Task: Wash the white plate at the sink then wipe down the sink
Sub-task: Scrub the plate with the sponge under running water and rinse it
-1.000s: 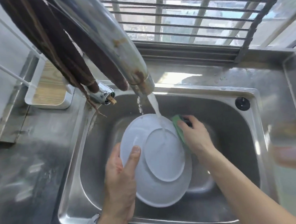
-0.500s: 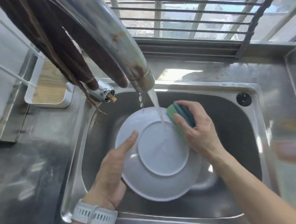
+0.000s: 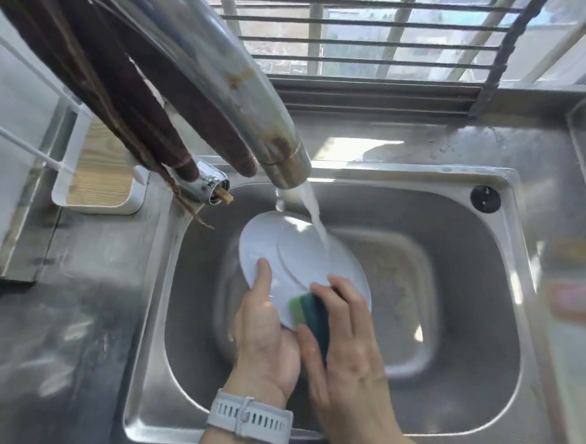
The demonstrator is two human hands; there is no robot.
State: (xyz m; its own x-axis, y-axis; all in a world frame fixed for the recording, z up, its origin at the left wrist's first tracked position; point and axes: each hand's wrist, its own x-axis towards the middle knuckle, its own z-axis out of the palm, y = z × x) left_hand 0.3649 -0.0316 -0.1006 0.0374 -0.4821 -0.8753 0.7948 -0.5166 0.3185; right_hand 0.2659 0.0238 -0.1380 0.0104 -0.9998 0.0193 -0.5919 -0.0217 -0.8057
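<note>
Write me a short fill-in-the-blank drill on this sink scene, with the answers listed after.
1. The left hand holds the round white plate over the steel ____.
2. The right hand presses a green ____ against the plate's near rim.
3. Water from the rusty steel faucet lands on the ____.
4. A white ____ sits on the left wrist.

Answers: sink; sponge; plate; watch

Dark brown cloth strips (image 3: 133, 94) hang down across the upper left of the frame. Left of centre, a white tray with a wooden insert (image 3: 97, 179) sits on the steel counter (image 3: 50, 322). A barred window (image 3: 393, 27) fills the upper right.
</note>
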